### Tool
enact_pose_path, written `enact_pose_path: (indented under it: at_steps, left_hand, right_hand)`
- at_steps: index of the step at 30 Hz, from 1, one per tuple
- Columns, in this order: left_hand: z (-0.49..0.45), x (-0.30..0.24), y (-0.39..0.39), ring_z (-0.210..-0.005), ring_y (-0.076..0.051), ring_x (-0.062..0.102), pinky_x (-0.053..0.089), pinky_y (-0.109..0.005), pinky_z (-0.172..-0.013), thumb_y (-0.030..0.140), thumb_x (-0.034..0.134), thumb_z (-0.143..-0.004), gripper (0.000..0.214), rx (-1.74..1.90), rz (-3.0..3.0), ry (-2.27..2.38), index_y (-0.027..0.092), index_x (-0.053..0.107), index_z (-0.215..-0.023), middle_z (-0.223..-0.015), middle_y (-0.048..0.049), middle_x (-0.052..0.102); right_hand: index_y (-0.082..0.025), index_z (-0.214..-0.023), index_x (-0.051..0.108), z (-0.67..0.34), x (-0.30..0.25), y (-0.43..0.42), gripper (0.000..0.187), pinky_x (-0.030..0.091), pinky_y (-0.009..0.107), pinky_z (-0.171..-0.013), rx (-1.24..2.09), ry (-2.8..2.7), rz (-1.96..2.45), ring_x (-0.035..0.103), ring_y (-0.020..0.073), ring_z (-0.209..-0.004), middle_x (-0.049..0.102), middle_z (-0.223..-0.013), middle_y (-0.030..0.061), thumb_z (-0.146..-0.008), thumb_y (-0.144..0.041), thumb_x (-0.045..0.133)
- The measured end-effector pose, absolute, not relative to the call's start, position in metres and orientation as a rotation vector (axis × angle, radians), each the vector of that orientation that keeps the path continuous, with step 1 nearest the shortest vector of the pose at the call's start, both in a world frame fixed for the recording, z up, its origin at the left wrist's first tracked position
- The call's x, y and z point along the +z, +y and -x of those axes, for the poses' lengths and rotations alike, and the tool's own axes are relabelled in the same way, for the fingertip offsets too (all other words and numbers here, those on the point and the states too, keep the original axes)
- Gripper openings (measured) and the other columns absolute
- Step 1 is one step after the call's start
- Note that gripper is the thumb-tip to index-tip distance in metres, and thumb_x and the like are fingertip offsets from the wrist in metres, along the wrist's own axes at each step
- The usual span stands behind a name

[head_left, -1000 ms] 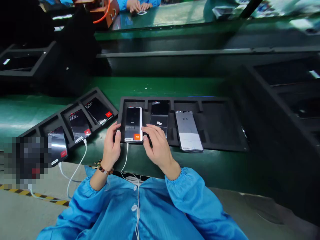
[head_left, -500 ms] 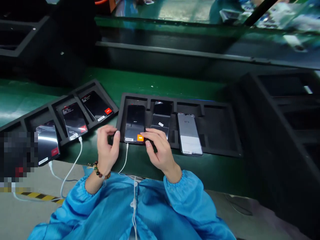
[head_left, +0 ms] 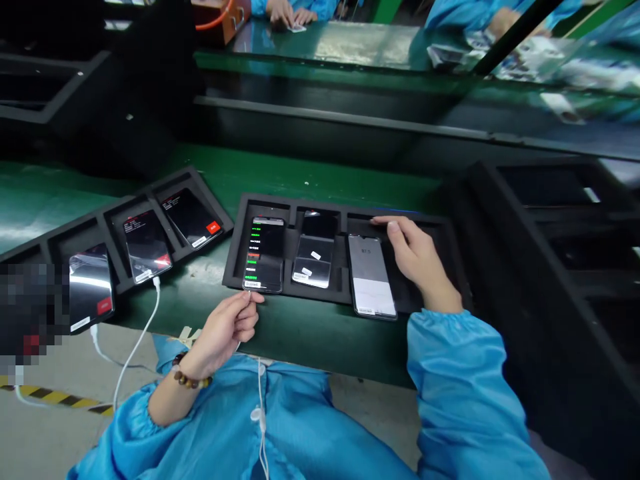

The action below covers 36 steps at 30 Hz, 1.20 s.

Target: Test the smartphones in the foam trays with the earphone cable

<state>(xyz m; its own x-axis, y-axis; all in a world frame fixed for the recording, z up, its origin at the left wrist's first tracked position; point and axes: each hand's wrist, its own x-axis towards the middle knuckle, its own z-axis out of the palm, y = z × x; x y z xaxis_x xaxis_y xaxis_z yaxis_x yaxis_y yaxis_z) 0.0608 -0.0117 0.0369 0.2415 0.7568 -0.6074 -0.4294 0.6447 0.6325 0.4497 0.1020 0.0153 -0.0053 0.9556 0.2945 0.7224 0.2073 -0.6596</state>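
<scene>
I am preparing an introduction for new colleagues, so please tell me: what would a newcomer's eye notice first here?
Probably the phone with coloured lines on its dark screen, in the leftmost compartment of the middle tray, with the left hand at its lower edge. Next, two compartments further right, the phone with the grey-and-white screen, near the right hand. Then the red squares on phones in the slanted tray at the left.

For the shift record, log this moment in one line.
left hand: pinching cable at list-screen phone | right hand: over tray, near pale-screen phone
</scene>
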Motion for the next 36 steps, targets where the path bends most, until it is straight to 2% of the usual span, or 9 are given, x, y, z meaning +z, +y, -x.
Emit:
enact_pose_path:
  at_steps: [3,6,9,12,14,17,26,31,36]
  left_hand:
    - [-0.077,0.034,-0.026,-0.048,-0.005,0.011,0.012,-0.018,-0.038,0.067,0.097,-0.075,0.066,0.892,-0.317,1.175,0.023,0.047,-0.074,-0.060,0.0137,0.019]
    - [-0.097,0.032,-0.040,-0.048,-0.005,0.011,0.014,-0.018,-0.039,0.083,0.089,-0.075,0.079,0.799,-0.403,1.169,0.025,0.036,-0.071,-0.059,0.0133,0.020]
    - [-0.131,0.032,-0.045,-0.048,-0.006,0.023,0.021,-0.019,-0.042,0.076,0.088,-0.081,0.066,0.580,-0.547,0.982,0.023,0.049,-0.080,-0.061,0.0112,0.033]
    - [-0.173,0.029,-0.043,-0.052,-0.011,0.045,0.036,-0.023,-0.049,0.066,0.085,-0.091,0.050,0.487,-0.680,0.833,0.021,0.061,-0.096,-0.067,0.0044,0.055]
    - [-0.196,0.025,-0.041,-0.058,-0.014,0.057,0.044,-0.027,-0.056,0.064,0.082,-0.094,0.047,0.476,-0.710,0.796,0.021,0.064,-0.103,-0.075,-0.0020,0.068]
    - [-0.218,0.018,-0.040,-0.063,-0.016,0.063,0.052,-0.029,-0.062,0.066,0.078,-0.096,0.050,0.476,-0.706,0.789,0.021,0.065,-0.109,-0.087,-0.0081,0.078]
    - [-0.229,0.011,-0.046,-0.064,-0.011,0.061,0.060,-0.030,-0.071,0.071,0.082,-0.093,0.057,0.636,-0.618,0.835,0.019,0.063,-0.103,-0.107,-0.0147,0.085]
    - [-0.239,0.010,-0.046,-0.071,-0.012,0.070,0.064,-0.034,-0.082,0.069,0.088,-0.090,0.058,0.690,-0.491,0.834,0.019,0.060,-0.098,-0.120,-0.0160,0.085]
    - [-0.237,0.012,-0.036,-0.081,-0.015,0.078,0.065,-0.034,-0.089,0.057,0.094,-0.089,0.051,0.687,-0.422,0.841,0.016,0.064,-0.097,-0.114,-0.0141,0.086]
  right_hand:
    - [-0.030,-0.121,0.079,-0.447,-0.001,0.107,0.065,0.051,0.060,-0.114,0.366,-1.837,1.552,0.074,0.0338,-0.122,0.083,-0.125,0.0114,-0.114,-0.074,0.032]
    - [-0.030,-0.124,0.079,-0.444,-0.004,0.102,0.065,0.045,0.059,-0.117,0.342,-1.900,1.572,0.071,0.0338,-0.127,0.082,-0.130,0.0109,-0.116,-0.072,0.031]
    - [-0.028,-0.127,0.077,-0.443,0.000,0.100,0.063,0.043,0.056,-0.116,0.350,-1.929,1.565,0.072,0.0325,-0.125,0.082,-0.129,0.0104,-0.117,-0.070,0.030]
    - [-0.027,-0.128,0.075,-0.441,0.002,0.099,0.064,0.042,0.053,-0.115,0.342,-1.930,1.560,0.073,0.0305,-0.116,0.083,-0.122,0.0095,-0.118,-0.069,0.028]
    - [-0.027,-0.127,0.075,-0.440,0.002,0.098,0.065,0.041,0.053,-0.115,0.336,-1.926,1.563,0.073,0.0296,-0.113,0.083,-0.120,0.0092,-0.118,-0.069,0.027]
    - [-0.027,-0.126,0.074,-0.437,0.002,0.096,0.066,0.040,0.051,-0.115,0.324,-1.923,1.568,0.071,0.0296,-0.113,0.081,-0.123,0.0090,-0.118,-0.070,0.025]
    - [-0.027,-0.120,0.074,-0.435,0.004,0.094,0.068,0.038,0.050,-0.112,0.336,-1.915,1.566,0.069,0.0295,-0.112,0.080,-0.122,0.0076,-0.118,-0.070,0.022]
    - [-0.025,-0.114,0.074,-0.434,0.006,0.094,0.069,0.037,0.048,-0.110,0.346,-1.893,1.564,0.070,0.0276,-0.109,0.081,-0.117,0.0062,-0.117,-0.072,0.023]
    - [-0.027,-0.115,0.070,-0.436,0.014,0.094,0.064,0.040,0.046,-0.111,0.350,-1.931,1.630,0.069,0.0268,-0.112,0.079,-0.117,0.0064,-0.119,-0.068,0.021]
